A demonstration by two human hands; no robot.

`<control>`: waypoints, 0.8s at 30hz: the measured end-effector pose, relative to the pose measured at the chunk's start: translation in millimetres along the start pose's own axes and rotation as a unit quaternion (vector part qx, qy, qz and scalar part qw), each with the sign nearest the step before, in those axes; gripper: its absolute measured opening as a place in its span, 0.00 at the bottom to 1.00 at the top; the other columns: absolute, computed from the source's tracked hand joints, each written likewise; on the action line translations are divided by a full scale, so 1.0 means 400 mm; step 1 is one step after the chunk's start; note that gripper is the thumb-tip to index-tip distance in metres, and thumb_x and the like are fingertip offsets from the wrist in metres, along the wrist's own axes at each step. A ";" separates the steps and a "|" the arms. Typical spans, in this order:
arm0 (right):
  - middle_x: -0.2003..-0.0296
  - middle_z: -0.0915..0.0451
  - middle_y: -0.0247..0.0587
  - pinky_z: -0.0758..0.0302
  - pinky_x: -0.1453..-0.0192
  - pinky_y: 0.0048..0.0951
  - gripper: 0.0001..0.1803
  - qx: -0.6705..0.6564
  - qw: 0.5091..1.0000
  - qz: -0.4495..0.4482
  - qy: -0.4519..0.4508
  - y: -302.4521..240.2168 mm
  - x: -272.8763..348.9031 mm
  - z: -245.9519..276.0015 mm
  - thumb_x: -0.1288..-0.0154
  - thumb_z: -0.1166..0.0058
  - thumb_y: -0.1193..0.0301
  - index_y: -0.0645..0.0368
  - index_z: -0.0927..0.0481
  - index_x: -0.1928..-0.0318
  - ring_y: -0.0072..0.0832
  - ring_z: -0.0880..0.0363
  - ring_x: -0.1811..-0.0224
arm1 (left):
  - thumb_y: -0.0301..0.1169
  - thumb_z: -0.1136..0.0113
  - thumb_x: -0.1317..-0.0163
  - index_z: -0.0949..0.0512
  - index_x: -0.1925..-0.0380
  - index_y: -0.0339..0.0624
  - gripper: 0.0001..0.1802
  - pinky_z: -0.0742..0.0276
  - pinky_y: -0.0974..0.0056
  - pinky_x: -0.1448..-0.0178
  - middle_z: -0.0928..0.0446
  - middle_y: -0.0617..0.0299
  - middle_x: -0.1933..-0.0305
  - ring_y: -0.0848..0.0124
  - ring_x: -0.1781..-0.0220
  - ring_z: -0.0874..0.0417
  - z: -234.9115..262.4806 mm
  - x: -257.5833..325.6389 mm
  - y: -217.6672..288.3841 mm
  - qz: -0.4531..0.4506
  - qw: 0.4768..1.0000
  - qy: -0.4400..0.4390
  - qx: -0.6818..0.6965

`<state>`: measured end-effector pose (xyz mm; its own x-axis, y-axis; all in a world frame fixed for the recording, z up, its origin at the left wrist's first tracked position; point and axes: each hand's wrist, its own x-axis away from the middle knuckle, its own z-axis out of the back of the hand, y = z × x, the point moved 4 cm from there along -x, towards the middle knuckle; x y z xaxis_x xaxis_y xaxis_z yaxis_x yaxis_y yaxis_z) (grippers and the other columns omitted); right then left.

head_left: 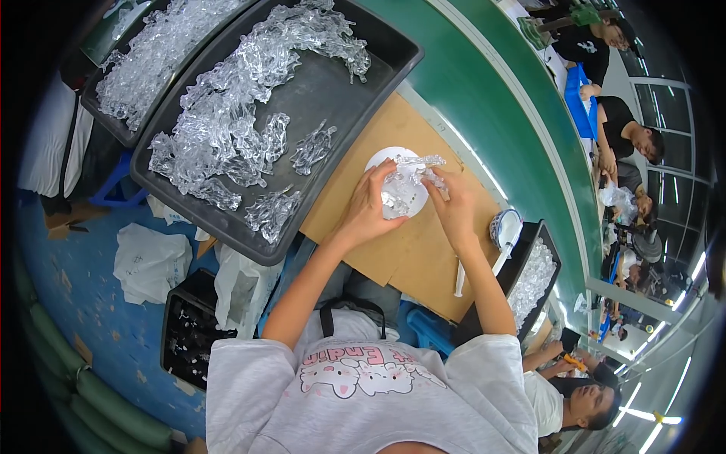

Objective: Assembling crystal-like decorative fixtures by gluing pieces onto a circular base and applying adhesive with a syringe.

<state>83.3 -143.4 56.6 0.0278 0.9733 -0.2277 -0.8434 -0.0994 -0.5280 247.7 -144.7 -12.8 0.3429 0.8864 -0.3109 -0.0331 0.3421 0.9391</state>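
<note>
My left hand (365, 206) curves round a clear plastic piece (395, 198), fingers on its far side and thumb on its near side. Below it, a round white plate (376, 160) lies on brown cardboard (363, 246). The thumb and fingertips of my right hand (454, 206) pinch the right part of the clear plastic, whose thin branches reach out above the plate. Whether both hands hold one piece or two, I cannot tell. Right of my right wrist is a blue-and-white bowl (495, 228) with a white spoon-like tool (505, 256) against it.
A large black tray (325, 83) of clear plastic pieces (227, 113) stands on the left, a second tray (125, 136) beyond it. Another black bin (554, 261) of clear bits sits at right. A green conveyor belt (469, 72) runs past; several people work across it.
</note>
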 end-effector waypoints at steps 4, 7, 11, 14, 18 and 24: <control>0.63 0.18 0.44 0.25 0.60 0.29 0.14 0.085 0.989 0.121 -0.005 -0.020 0.022 -0.002 0.45 0.37 0.73 0.63 0.20 0.57 0.31 0.20 0.61 | 0.25 0.29 0.61 0.52 0.38 0.38 0.52 0.44 0.54 0.30 0.45 0.46 0.35 0.52 0.31 0.43 0.003 -0.002 0.006 0.002 1.000 0.000 0.002; 0.62 0.18 0.41 0.25 0.58 0.26 0.13 -0.053 0.998 -0.027 0.004 -0.002 0.019 -0.003 0.42 0.39 0.73 0.65 0.21 0.57 0.25 0.21 0.60 | 0.26 0.29 0.60 0.52 0.38 0.38 0.51 0.44 0.54 0.30 0.45 0.45 0.35 0.51 0.31 0.42 0.008 -0.002 0.007 0.007 1.000 -0.002 0.000; 0.64 0.20 0.37 0.25 0.54 0.24 0.12 -0.273 0.935 -0.225 -0.024 0.085 0.008 -0.013 0.39 0.42 0.71 0.66 0.23 0.58 0.22 0.22 0.62 | 0.27 0.29 0.60 0.52 0.38 0.38 0.52 0.43 0.54 0.30 0.45 0.45 0.35 0.51 0.32 0.41 0.014 0.001 0.008 0.020 1.000 -0.009 -0.003; 0.64 0.20 0.37 0.25 0.54 0.23 0.13 -0.333 0.900 -0.277 -0.045 0.114 -0.004 -0.005 0.39 0.42 0.68 0.66 0.22 0.59 0.22 0.22 0.62 | 0.28 0.28 0.60 0.52 0.38 0.37 0.52 0.43 0.54 0.30 0.44 0.45 0.35 0.51 0.32 0.41 0.014 -0.003 0.010 0.020 1.000 -0.011 -0.001; 0.65 0.19 0.37 0.25 0.54 0.23 0.14 -0.348 0.887 -0.297 -0.060 0.136 -0.005 -0.013 0.39 0.41 0.67 0.65 0.22 0.59 0.22 0.22 0.63 | 0.31 0.28 0.60 0.49 0.38 0.41 0.51 0.41 0.53 0.33 0.41 0.50 0.35 0.51 0.34 0.39 0.015 0.001 0.006 0.012 1.000 0.011 0.008; 0.67 0.19 0.36 0.26 0.57 0.21 0.13 -0.353 0.886 -0.293 -0.068 0.133 -0.005 -0.016 0.39 0.41 0.67 0.65 0.21 0.60 0.20 0.22 0.66 | 0.32 0.28 0.60 0.49 0.38 0.41 0.51 0.42 0.52 0.32 0.41 0.50 0.36 0.50 0.34 0.39 0.018 -0.002 0.011 0.023 1.000 0.003 0.002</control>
<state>41.8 -152.1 23.7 0.2439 0.9120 0.3299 -0.1594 0.3732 -0.9139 254.0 -146.0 -7.5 0.3359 0.9030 -0.2680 -0.0456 0.2998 0.9529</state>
